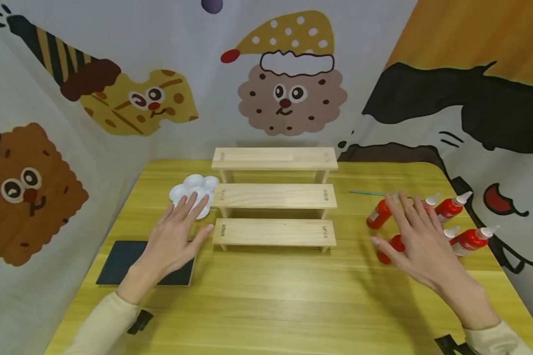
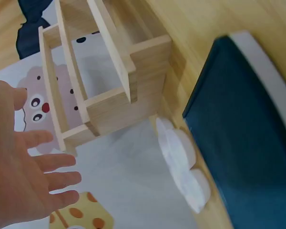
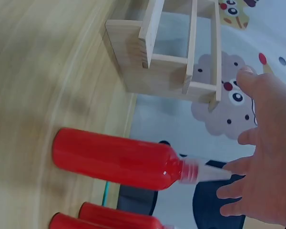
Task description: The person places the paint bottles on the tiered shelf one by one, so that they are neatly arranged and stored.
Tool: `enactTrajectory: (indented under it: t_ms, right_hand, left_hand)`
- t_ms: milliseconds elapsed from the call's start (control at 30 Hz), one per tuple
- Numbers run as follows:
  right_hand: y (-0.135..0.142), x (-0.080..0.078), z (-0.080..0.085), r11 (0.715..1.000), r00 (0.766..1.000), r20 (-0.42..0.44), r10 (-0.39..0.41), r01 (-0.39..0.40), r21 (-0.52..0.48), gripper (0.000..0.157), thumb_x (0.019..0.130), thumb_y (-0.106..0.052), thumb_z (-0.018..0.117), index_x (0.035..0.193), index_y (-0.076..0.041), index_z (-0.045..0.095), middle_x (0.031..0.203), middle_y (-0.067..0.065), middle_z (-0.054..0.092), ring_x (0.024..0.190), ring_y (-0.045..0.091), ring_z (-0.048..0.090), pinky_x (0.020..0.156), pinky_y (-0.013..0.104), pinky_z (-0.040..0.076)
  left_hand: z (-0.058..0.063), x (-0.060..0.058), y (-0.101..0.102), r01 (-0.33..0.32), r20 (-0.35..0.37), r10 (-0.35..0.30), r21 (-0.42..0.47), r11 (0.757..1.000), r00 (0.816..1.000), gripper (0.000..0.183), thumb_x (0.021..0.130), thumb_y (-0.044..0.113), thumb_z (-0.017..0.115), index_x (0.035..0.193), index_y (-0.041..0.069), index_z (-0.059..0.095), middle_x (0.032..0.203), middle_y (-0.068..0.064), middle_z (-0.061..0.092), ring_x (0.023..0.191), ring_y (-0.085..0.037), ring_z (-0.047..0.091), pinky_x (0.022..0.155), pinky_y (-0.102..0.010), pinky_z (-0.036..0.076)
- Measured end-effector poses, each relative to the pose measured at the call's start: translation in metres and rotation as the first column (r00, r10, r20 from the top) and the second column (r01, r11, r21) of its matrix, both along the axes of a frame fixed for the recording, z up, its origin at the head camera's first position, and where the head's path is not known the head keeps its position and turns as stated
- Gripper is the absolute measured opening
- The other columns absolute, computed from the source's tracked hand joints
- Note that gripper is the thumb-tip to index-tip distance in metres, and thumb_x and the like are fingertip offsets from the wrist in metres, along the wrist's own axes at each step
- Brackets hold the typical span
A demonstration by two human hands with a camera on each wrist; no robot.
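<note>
Left hand (image 1: 171, 239): one, fingers extended and slightly spread, grasping nothing; raised at left, over the near part of a white petal-shaped palette (image 1: 194, 183) and the far right part of a dark rectangular board (image 1: 126, 261). Right hand (image 1: 426, 241): one, fingers likewise extended, grasping nothing; above the bottles at right, contact with their nozzles not certain. Red bottles (image 1: 379, 215): a group, upright, pale pointed nozzles, partly hidden by the right hand, so exact count cannot be told. Wooden stand (image 1: 275, 196): one, pale, three tiers rising from near to far, at centre, palette just beside its left end. Teal rod (image 1: 366, 193): one, thin, lying at far right. Wood-grain table (image 1: 293, 296): one, beneath all. Cloth (image 1: 217, 98): white, cartoon-printed, at the far side
</note>
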State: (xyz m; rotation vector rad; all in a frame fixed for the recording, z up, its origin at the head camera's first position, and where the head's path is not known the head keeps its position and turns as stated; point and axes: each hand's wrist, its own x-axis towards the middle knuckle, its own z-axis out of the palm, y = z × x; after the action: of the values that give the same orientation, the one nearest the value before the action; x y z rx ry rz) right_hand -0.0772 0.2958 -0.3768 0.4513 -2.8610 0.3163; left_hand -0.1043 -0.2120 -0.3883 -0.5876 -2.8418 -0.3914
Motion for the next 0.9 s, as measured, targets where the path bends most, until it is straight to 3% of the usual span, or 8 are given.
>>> enactTrajectory:
  t_ms: [133,333,600,700,767,833,900]
  right_hand:
    - [0.006,0.002,-0.003,0.998,1.000,0.001,-0.025,0.025,-0.051,0.098,0.091,-0.054,0.069,0.165,-0.019,0.015,0.166,0.028,0.021,0.150,0.056,0.017,0.119,0.072,0.010]
    - [0.011,0.011,-0.010,0.982,0.993,0.071,-0.093,0.103,-0.159,0.098,0.090,-0.048,0.073,0.164,-0.018,0.016,0.163,0.029,0.026,0.136,0.059,0.038,0.094,0.082,0.035]
    - [0.018,0.020,-0.023,0.927,0.987,0.081,-0.139,0.158,-0.340,0.096,0.091,-0.029,0.077,0.162,-0.007,0.017,0.149,0.034,0.043,0.127,0.055,0.046,0.093,0.073,0.041]
    - [0.019,0.022,-0.029,0.911,0.985,0.067,-0.156,0.170,-0.375,0.093,0.091,-0.027,0.078,0.161,-0.008,0.020,0.141,0.032,0.051,0.120,0.052,0.053,0.103,0.034,0.051]
    - [0.019,0.023,-0.032,0.903,0.986,0.057,-0.159,0.168,-0.395,0.091,0.091,-0.025,0.078,0.159,-0.007,0.022,0.138,0.031,0.054,0.116,0.049,0.056,0.095,0.005,0.042]
    - [0.019,0.024,-0.035,0.895,0.986,0.058,-0.158,0.168,-0.413,0.089,0.091,-0.024,0.079,0.159,-0.007,0.024,0.136,0.029,0.056,0.113,0.049,0.058,0.083,-0.007,0.025]
    - [0.020,0.024,-0.038,0.891,0.986,0.062,-0.156,0.168,-0.422,0.088,0.091,-0.024,0.079,0.158,-0.007,0.024,0.135,0.028,0.057,0.111,0.049,0.059,0.082,-0.006,0.027]
  left_hand:
    - [-0.008,-0.002,0.003,-0.026,0.023,0.023,0.127,0.992,0.999,0.065,0.103,0.039,0.057,0.157,0.009,0.038,0.158,-0.022,0.042,0.143,-0.047,0.041,0.112,-0.066,0.036]
    - [-0.021,-0.007,0.008,-0.108,0.203,0.048,0.296,0.949,0.978,0.064,0.106,0.040,0.053,0.158,0.008,0.034,0.158,-0.022,0.041,0.140,-0.045,0.044,0.105,-0.065,0.043]
    - [-0.037,-0.017,0.017,-0.162,0.294,0.023,0.458,0.874,0.955,0.059,0.103,0.024,0.061,0.150,-0.004,0.041,0.149,-0.027,0.050,0.131,-0.047,0.054,0.104,-0.057,0.050]
    - [-0.043,-0.020,0.021,-0.207,0.346,0.023,0.505,0.838,0.938,0.058,0.102,0.021,0.063,0.148,-0.006,0.042,0.145,-0.030,0.052,0.129,-0.047,0.056,0.103,-0.055,0.051]
    - [-0.046,-0.020,0.022,-0.243,0.392,0.022,0.525,0.816,0.920,0.059,0.102,0.022,0.063,0.149,-0.005,0.041,0.144,-0.030,0.053,0.128,-0.047,0.058,0.102,-0.054,0.052]
    - [-0.050,-0.020,0.023,-0.279,0.438,0.019,0.539,0.795,0.899,0.062,0.102,0.025,0.062,0.151,-0.004,0.039,0.144,-0.029,0.053,0.128,-0.046,0.058,0.102,-0.053,0.053]
    - [-0.053,-0.020,0.023,-0.309,0.476,0.012,0.550,0.776,0.879,0.064,0.102,0.029,0.062,0.153,-0.003,0.037,0.145,-0.028,0.053,0.129,-0.045,0.058,0.102,-0.053,0.053]
